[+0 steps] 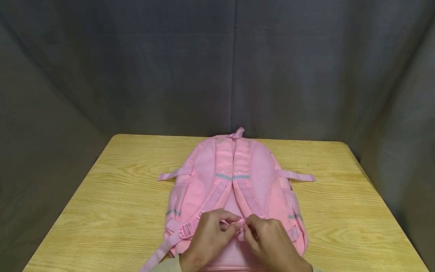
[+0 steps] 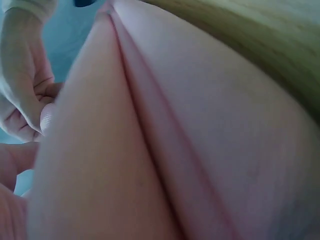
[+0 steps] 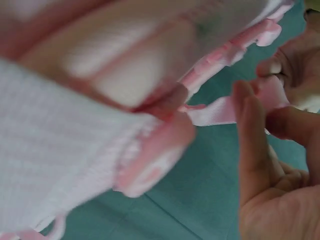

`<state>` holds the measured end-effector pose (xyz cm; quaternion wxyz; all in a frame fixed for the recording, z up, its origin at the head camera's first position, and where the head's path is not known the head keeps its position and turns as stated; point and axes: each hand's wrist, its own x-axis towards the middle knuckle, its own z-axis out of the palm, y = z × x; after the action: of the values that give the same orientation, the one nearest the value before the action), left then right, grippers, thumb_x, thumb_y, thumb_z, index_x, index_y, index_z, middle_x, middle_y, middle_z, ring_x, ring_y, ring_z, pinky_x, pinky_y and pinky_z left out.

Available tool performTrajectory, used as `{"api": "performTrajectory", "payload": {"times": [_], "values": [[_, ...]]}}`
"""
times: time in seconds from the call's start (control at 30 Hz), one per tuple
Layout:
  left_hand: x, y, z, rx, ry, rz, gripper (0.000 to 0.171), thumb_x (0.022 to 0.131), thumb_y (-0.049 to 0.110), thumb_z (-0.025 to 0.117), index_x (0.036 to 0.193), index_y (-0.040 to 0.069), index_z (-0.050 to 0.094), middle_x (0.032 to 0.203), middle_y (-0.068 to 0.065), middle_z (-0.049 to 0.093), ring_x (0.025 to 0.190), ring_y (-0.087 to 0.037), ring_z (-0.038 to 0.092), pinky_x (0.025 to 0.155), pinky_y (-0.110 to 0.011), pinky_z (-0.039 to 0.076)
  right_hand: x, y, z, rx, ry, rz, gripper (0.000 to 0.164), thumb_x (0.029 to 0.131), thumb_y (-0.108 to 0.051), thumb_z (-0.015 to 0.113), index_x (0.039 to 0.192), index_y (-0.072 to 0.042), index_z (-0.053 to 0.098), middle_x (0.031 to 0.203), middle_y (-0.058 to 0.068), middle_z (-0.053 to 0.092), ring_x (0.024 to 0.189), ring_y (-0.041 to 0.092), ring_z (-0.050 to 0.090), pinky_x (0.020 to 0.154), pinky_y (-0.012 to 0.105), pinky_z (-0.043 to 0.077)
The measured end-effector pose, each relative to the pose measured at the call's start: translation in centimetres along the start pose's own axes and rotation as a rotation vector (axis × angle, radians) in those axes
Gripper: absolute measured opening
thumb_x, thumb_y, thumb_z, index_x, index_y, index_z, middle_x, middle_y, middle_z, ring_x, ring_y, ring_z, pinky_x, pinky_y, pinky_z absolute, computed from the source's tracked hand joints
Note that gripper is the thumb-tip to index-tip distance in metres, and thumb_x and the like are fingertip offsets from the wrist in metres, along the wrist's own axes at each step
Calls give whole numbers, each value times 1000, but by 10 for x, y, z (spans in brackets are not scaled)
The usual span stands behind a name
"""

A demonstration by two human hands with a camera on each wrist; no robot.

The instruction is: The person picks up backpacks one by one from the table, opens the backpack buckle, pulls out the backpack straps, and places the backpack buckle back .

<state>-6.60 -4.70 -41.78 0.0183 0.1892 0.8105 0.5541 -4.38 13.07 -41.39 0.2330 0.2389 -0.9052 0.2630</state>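
- Nearest the camera, at six o'clock in the head view, the left hand [image 1: 208, 238] and the right hand [image 1: 272, 241] meet fingertip to fingertip over the near end of the bag.
- The left hand has its fingers curled in, pinching a thin pink webbing strap [image 1: 234, 223]; the grip looks fine and tight, the kind suited to threading or knotting rather than lifting.
- The right hand answers from the three o'clock side, thumb and fingers pinching the same strap. The right wrist view shows that ribbon of strap [image 3: 212, 111] running into the fingers [image 3: 250, 130], pulled fairly taut.
- In the left wrist view, mostly pink fabric fills the frame; the other hand's knuckles show at nine o'clock, too close and blurred to tell more.
- Under the hands lies the soft pink fabric backpack [image 1: 204, 177], back panel up and centred on the worktop, its top pointing to twelve o'clock. Lying flat like that, I'd judge it gives both hands free run at the straps.
- The two padded shoulder straps [image 1: 249, 196] run side by side down the middle, each crossed by a grey reflective band.
- A pink plastic buckle [image 1: 186, 229] sits at eight o'clock from the hands, just beside the left one.
- Loose side straps stick out at nine and three o'clock.
- The light wooden worktop [image 1: 340, 211] carries it all.
- Farthest off, a grey cloth backdrop [image 1: 217, 64].
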Motion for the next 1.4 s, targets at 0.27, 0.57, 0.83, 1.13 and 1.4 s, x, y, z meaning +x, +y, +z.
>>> {"api": "performTrajectory", "payload": {"times": [0.27, 0.57, 0.83, 1.13, 1.4], "values": [[-4, 0, 4, 128, 32, 124, 8, 86, 10, 77, 93, 7, 79, 80, 2, 70, 69, 3, 64, 61, -10, 51, 5, -6, -6, -8, -109, 116, 19, 75, -3, 73, 67, -17, 63, 55, -18, 46, 52, -7, 35, 46, 11, 32], [-1, 1, 0, 35, -32, 44, 9, 88, 9, 74, 95, 5, 78, 85, 1, 72, 72, 3, 66, 63, -15, 54, 3, -1, -4, 50, -45, 18, 26, 70, -1, 71, 65, -22, 56, 55, -22, 39, 54, -13, 27, 45, 6, 25], [1, 2, -5, -91, -68, -50, 10, 87, 7, 72, 95, 5, 78, 91, -3, 77, 71, -1, 69, 61, -19, 56, 1, -2, 3, 68, 34, -56, 31, 71, 4, 69, 64, -19, 50, 52, -21, 37, 52, -16, 22, 42, 3, 24], [2, 0, -6, -176, -86, -131, 11, 86, 7, 72, 95, 5, 78, 88, -3, 77, 70, -4, 68, 60, -18, 54, 1, -2, 3, 58, 108, -134, 25, 72, 1, 67, 69, -19, 52, 53, -20, 38, 53, -15, 23, 43, 1, 23], [1, -2, -5, -188, -85, -120, 12, 87, 8, 71, 97, 4, 77, 91, -4, 77, 75, -6, 71, 63, -18, 55, 5, -5, -4, 111, 70, -40, 18, 77, -1, 69, 77, -16, 60, 58, -21, 54, 54, -16, 43, 46, 4, 36]]}}
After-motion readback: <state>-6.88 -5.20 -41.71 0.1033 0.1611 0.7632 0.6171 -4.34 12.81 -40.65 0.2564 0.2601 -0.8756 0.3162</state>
